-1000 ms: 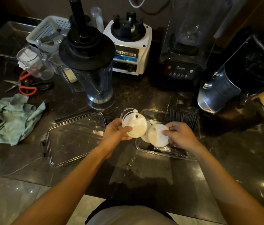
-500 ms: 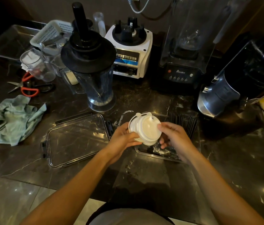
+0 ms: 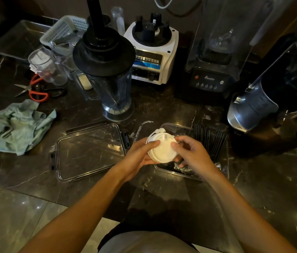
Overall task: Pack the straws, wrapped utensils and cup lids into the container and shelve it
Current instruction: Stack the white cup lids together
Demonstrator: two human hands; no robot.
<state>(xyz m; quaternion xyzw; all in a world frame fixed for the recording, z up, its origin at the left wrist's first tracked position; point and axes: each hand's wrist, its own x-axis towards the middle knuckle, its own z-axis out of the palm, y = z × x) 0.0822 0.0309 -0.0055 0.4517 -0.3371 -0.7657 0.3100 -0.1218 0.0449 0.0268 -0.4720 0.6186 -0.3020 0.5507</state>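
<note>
White cup lids, stacked together, sit in the middle of the frame, and I see both hands clamped on them: the left hand curls around the left side, the right hand pinches the right edge. I hold the stack just above the clear container. Black straws lie inside it, at right. Its clear lid rests on the dark counter, left of centre.

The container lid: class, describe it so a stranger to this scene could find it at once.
Start at the tall blender jug with the black top on the dark counter. Just in front of it lies the container lid, flat, left of the left hand. Unlike the open container holding black straws, it is a shallow clear sheet with black clips.
</note>
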